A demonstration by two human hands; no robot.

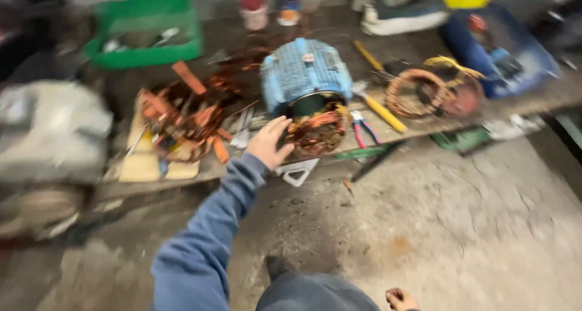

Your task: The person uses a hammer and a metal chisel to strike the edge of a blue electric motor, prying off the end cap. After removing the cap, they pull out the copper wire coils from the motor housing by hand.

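The left hand (pixel 270 142) reached up from the lower middle of the frame in a blue sleeve (pixel 203 250), its fingers (pixel 280 127) spread wide and laid against the open front of the blue motor housing (pixel 305 71). That housing lay on its side at the centre of the low counter (pixel 545 96), its ribbed shell pointing to the upper part of the frame and its open mouth facing the person. Tangled copper windings (pixel 318 129) spilled out of that mouth, just right of the fingertips. The hand gripped nothing; it only touched the rim and the wire there.

The right hand (pixel 400 299) showed at the bottom edge, right of centre, resting by the person's dark trouser leg; only part of it was in view, and I could not tell how its fingers stood.

Just right of the housing lay red-handled pliers (pixel 362 129) and a yellow-handled tool (pixel 383 111). Further right sat a coil of copper wire (pixel 415 93), and beyond it a blue case (pixel 503 53) at the upper right. Left of the housing was a heap of orange and copper scraps (pixel 182 117) on a pale board (pixel 142 162). A green tray (pixel 145 29) stood at the upper left. The cracked concrete floor (pixel 461 226) filled the lower right. The picture was blurred throughout.
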